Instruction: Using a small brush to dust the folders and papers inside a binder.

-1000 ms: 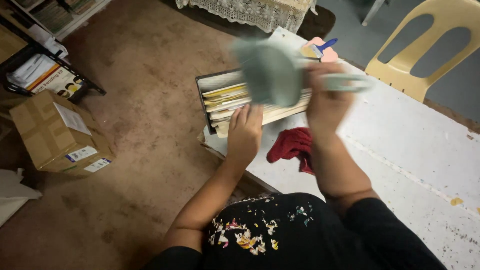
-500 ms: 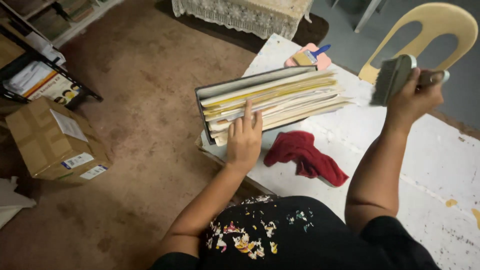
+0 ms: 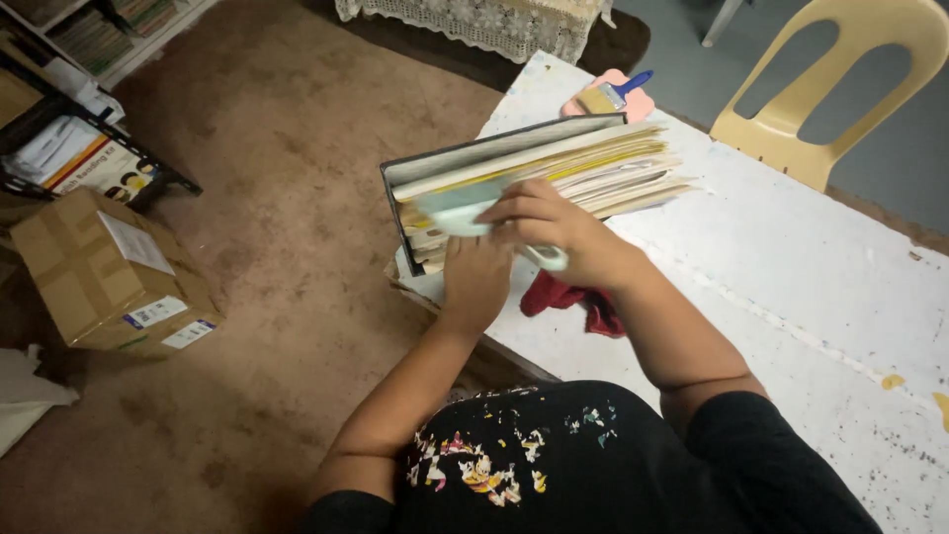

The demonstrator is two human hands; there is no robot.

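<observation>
I see thick folder (image 3: 534,173) of papers, dark cover, lying at table (image 3: 791,247) near-left corner. Left hand (image 3: 476,279) flat against folder's near edge, fingers loose, gripping nothing. Right hand (image 3: 546,220) clamped on pale green brush (image 3: 465,210), bristles on paper edges. Red cloth (image 3: 573,302) beside folder, under right wrist. Second brush (image 3: 611,95) at far edge.

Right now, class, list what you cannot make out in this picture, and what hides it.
- Head view: the brush is motion-blurred; its bristles are unclear.
- The right hand covers most of its handle.
- The left hand hides the binder's lower edge.
- The right forearm partly covers the red cloth.
</observation>
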